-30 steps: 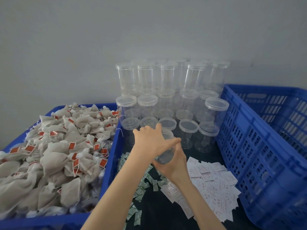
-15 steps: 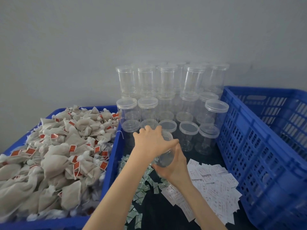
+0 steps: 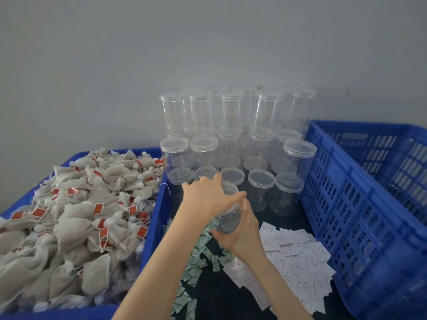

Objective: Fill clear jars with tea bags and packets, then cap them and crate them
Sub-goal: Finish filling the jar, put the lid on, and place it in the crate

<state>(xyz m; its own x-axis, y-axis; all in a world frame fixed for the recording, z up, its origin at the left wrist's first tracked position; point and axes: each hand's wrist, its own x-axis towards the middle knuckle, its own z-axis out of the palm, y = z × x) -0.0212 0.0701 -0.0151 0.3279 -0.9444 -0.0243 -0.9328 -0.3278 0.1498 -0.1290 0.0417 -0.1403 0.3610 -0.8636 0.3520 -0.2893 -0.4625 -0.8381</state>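
A clear jar (image 3: pixel 228 219) is tilted above the dark table, in front of the stacked jars. My right hand (image 3: pixel 242 234) grips its body from below. My left hand (image 3: pixel 209 196) curls over its lidded top end, fingers wrapped round the cap. A blue crate (image 3: pixel 152 215) on the left is heaped with beige tea bags (image 3: pixel 76 215) bearing red tags. Small green packets (image 3: pixel 198 257) and white paper slips (image 3: pixel 295 262) lie scattered on the table under my forearms.
Several capped clear jars (image 3: pixel 233 139) stand stacked in rows against the grey wall. A large blue crate (image 3: pixel 360 204) stands on the right with its perforated wall facing the jars; little of its inside shows.
Both hands stay on the same jar at almost the same spot; my left hand has turned slightly on the cap. The view has tilted a little.
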